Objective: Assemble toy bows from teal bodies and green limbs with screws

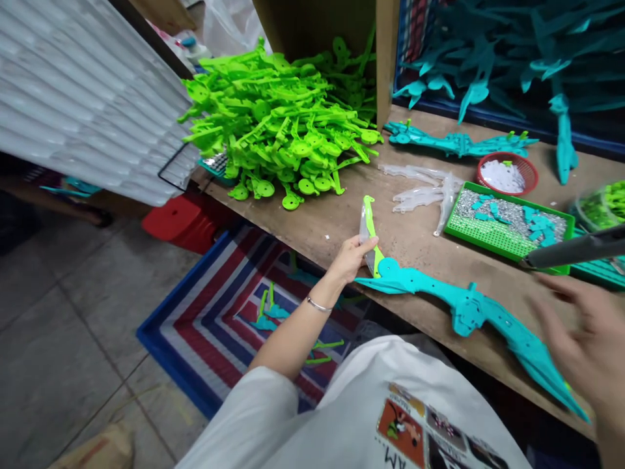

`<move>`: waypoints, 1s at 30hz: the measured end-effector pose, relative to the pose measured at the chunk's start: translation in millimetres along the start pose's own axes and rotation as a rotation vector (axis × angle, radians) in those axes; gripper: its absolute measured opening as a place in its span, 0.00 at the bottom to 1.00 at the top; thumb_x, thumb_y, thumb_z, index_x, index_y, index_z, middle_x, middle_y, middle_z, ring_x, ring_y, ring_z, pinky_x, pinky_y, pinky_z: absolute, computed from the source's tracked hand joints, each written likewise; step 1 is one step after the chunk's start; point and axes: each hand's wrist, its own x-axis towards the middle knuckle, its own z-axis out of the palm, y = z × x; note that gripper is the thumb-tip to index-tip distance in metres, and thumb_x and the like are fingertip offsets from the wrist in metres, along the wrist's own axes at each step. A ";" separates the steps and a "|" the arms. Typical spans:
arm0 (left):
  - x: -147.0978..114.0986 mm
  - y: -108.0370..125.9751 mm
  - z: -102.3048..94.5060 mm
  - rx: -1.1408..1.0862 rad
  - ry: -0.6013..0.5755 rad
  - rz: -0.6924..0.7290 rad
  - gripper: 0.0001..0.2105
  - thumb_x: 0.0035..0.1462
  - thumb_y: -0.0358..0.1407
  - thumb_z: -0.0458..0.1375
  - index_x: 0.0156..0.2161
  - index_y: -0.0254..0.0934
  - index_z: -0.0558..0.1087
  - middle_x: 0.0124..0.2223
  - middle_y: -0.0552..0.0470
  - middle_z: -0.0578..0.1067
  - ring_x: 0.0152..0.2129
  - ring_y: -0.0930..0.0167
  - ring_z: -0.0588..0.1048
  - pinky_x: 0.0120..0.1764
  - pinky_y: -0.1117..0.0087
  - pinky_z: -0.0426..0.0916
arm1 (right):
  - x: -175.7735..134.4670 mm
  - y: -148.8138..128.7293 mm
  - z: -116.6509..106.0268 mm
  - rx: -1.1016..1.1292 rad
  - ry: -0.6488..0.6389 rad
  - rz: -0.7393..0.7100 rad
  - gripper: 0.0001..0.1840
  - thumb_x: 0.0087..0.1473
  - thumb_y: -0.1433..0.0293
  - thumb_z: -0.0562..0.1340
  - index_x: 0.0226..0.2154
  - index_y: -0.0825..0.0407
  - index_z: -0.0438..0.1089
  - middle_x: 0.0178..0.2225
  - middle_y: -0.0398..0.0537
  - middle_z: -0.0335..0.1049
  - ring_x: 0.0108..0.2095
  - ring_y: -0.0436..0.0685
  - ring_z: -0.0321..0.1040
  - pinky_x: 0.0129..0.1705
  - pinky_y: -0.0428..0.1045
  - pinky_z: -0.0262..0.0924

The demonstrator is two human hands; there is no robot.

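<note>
My left hand (349,257) is closed on a slim lime green plastic arm (372,225), with a clear plastic strip (362,221) along its side. The arm's lower end meets the round end of a long teal bow-shaped plastic body (434,283), which lies along the table's front edge. Blurred by motion, my right hand (576,326) is over the body's right end with its fingers stretched apart. Just above those fingers is a dark grey pen-shaped tool (581,247), its tip pointing left; no fingers show wrapped round it.
A big heap of lime green parts (283,124) covers the table's back left. Behind the work lie clear plastic pieces (430,185), a red basket (532,170), a green tray (493,242) of screws and teal bits, and another teal body (454,143). A striped, blue-edged bin (195,326) stands below.
</note>
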 end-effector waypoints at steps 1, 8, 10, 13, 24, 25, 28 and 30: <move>-1.1 2.3 0.6 0.006 -0.010 -0.010 0.21 0.45 0.48 0.73 0.34 0.33 0.73 0.28 0.54 0.76 0.22 0.74 0.75 0.29 0.72 0.72 | 14.9 -18.2 13.2 0.114 -0.136 -0.035 0.17 0.63 0.56 0.59 0.52 0.43 0.71 0.50 0.55 0.75 0.49 0.67 0.74 0.51 0.63 0.67; -22.5 17.0 12.2 -0.076 -0.055 0.048 0.27 0.48 0.57 0.69 0.42 0.36 0.73 0.34 0.53 0.77 0.27 0.72 0.76 0.32 0.70 0.74 | 106.9 -111.7 122.5 0.630 -0.788 0.019 0.26 0.60 0.52 0.63 0.54 0.51 0.70 0.55 0.58 0.74 0.54 0.65 0.72 0.58 0.62 0.65; -34.9 11.7 18.3 -0.203 -0.064 0.111 0.32 0.52 0.65 0.60 0.47 0.37 0.73 0.42 0.48 0.79 0.35 0.68 0.78 0.38 0.67 0.75 | 123.1 -126.8 147.1 0.823 -0.835 0.110 0.26 0.55 0.54 0.67 0.50 0.53 0.70 0.52 0.57 0.76 0.51 0.64 0.73 0.56 0.60 0.66; -55.4 -9.2 29.2 -0.372 0.074 0.253 0.31 0.55 0.63 0.59 0.52 0.41 0.71 0.50 0.47 0.77 0.43 0.67 0.78 0.43 0.67 0.74 | 136.3 -139.8 172.9 0.978 -0.872 0.277 0.26 0.44 0.57 0.74 0.41 0.54 0.70 0.41 0.51 0.77 0.39 0.58 0.73 0.44 0.54 0.69; -68.4 -47.7 73.5 -0.444 0.086 -0.010 0.18 0.47 0.45 0.74 0.37 0.32 0.79 0.37 0.47 0.82 0.36 0.66 0.80 0.49 0.57 0.75 | 142.8 -143.5 193.2 1.010 -0.705 0.405 0.27 0.40 0.56 0.74 0.36 0.49 0.63 0.28 0.37 0.68 0.29 0.51 0.65 0.32 0.48 0.62; -67.2 -46.4 75.7 -0.481 0.084 -0.037 0.18 0.47 0.45 0.74 0.37 0.32 0.79 0.37 0.47 0.82 0.35 0.66 0.80 0.49 0.56 0.75 | 143.4 -144.3 194.4 1.032 -0.695 0.432 0.27 0.41 0.55 0.74 0.37 0.49 0.63 0.28 0.38 0.68 0.29 0.52 0.66 0.32 0.49 0.64; -65.8 -43.7 78.7 -0.549 0.068 -0.084 0.19 0.47 0.45 0.74 0.38 0.32 0.80 0.38 0.45 0.83 0.36 0.66 0.81 0.51 0.56 0.74 | 145.8 -144.9 198.4 1.122 -0.684 0.497 0.25 0.44 0.55 0.72 0.37 0.48 0.61 0.28 0.38 0.68 0.27 0.53 0.68 0.32 0.52 0.68; -66.4 -42.7 78.6 -0.560 0.090 -0.067 0.19 0.46 0.45 0.75 0.37 0.32 0.80 0.37 0.45 0.83 0.36 0.65 0.82 0.51 0.56 0.74 | 147.8 -143.6 200.3 1.180 -0.677 0.537 0.26 0.45 0.56 0.73 0.37 0.48 0.60 0.27 0.39 0.69 0.27 0.53 0.69 0.32 0.52 0.70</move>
